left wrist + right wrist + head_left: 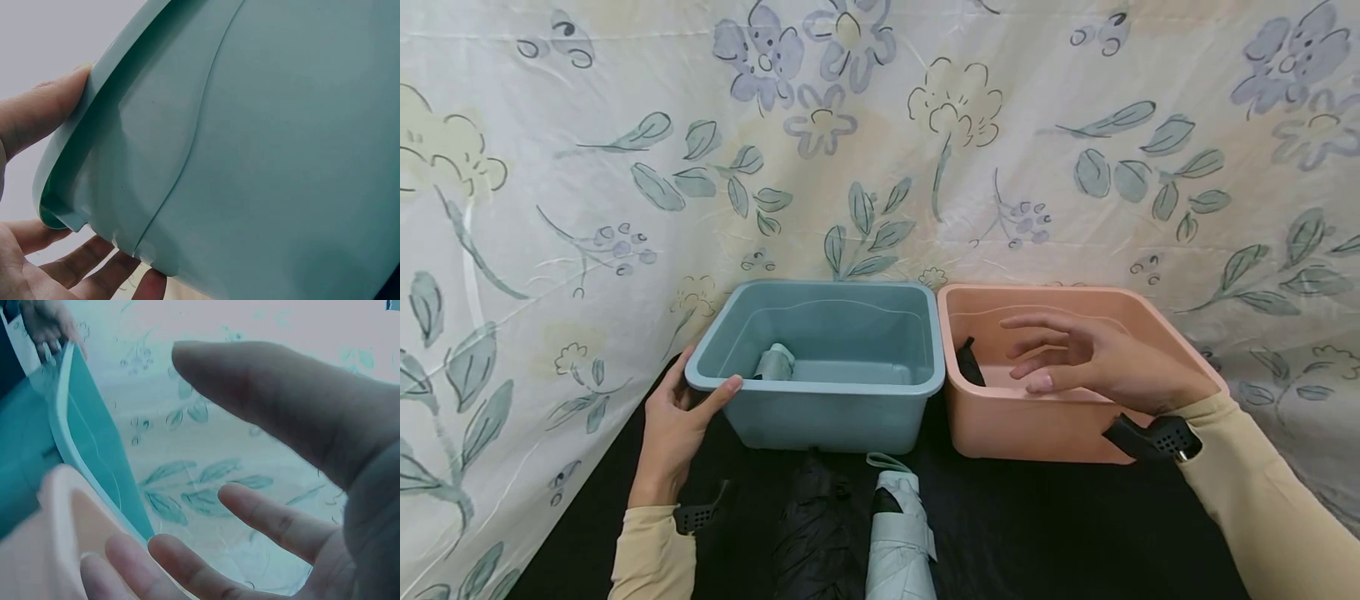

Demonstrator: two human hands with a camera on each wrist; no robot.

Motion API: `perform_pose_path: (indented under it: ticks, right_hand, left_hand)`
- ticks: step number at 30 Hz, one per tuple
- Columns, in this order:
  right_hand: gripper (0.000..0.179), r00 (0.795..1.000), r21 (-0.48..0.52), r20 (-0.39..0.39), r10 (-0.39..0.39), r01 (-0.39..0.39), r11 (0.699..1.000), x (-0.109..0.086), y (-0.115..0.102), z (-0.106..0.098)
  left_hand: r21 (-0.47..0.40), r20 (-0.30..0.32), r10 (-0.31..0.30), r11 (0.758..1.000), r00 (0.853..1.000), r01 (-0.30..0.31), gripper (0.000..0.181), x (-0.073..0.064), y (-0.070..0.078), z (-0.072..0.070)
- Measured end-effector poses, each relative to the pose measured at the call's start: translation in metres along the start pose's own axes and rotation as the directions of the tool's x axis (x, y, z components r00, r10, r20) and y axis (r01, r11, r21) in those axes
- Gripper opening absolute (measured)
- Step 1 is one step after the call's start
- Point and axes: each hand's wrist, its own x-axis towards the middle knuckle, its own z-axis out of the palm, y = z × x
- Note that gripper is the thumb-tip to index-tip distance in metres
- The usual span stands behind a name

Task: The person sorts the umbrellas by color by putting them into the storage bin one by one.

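My left hand (672,427) grips the front left corner of a blue plastic bin (831,421), thumb on the rim and fingers around the side; the left wrist view shows this hold close up. Inside that bin lies a light grey-blue cylindrical thing (775,363), partly hidden by the front wall. Over the peach bin (1030,432) on the right hovers my right hand (1086,357), its fingers spread and nothing between them. A small black thing (970,364) leans in the left end of the peach bin, just beyond those fingertips.
Two folded umbrellas lie on the black table surface (1060,533) in front of the bins, a black one (816,533) and a pale grey-blue one (901,546) with a wrist loop. Behind the bins hangs a flowered cloth (865,192), which also runs along both sides.
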Motion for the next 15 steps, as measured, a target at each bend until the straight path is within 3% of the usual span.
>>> perform_pose_path:
  ticks: [8, 15]
  right_hand:
    - [0.065, 0.993, 0.110, 0.081, -0.090, 0.081, 0.991, -0.016, 0.015, 0.027]
    - [0.066, 0.980, 0.161, 0.100, -0.173, 0.155, 0.975, -0.022, 0.030, 0.058]
  left_hand:
    - [-0.015, -0.004, -0.001, 1.000, 1.000, 0.001, 0.091, 0.000, 0.000, 0.001]
    - [-0.005, -0.007, -0.011, 1.000, 1.000, 0.011, 0.092, -0.001, 0.001, 0.002]
